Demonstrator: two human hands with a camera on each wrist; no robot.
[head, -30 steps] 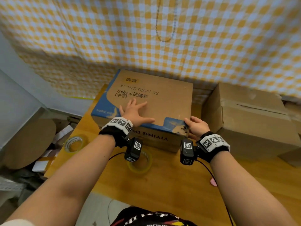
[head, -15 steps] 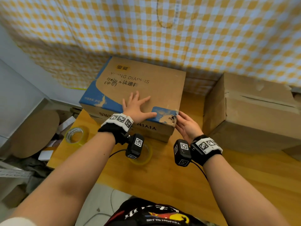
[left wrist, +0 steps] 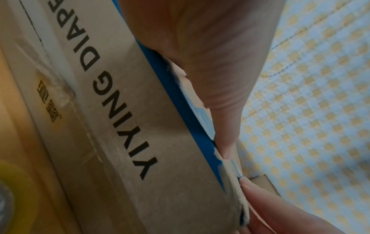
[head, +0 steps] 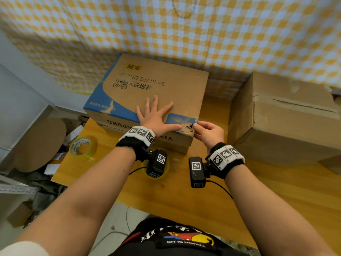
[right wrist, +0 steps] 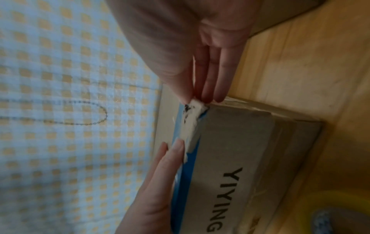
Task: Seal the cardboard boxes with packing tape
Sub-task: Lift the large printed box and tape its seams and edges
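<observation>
Our flat, open left hand (head: 155, 119) steadies the brown-and-blue printed cardboard box (head: 156, 89) on the wooden table (head: 276, 191); our right hand (head: 208, 133) pinches its torn near corner. Next, probably fetch the yellowish tape roll (head: 83, 147).

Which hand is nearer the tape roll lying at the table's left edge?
Left. The left hand lies flat on the printed box, on the tape roll side; the right hand pinches the box's torn right corner, farther away.

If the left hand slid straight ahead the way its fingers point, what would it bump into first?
Probably nothing on the box: the left hand lies flat on the brown-and-blue printed cardboard box, whose top ahead looks bare. Beyond its far edge hangs the yellow-and-white checked cloth.
</observation>
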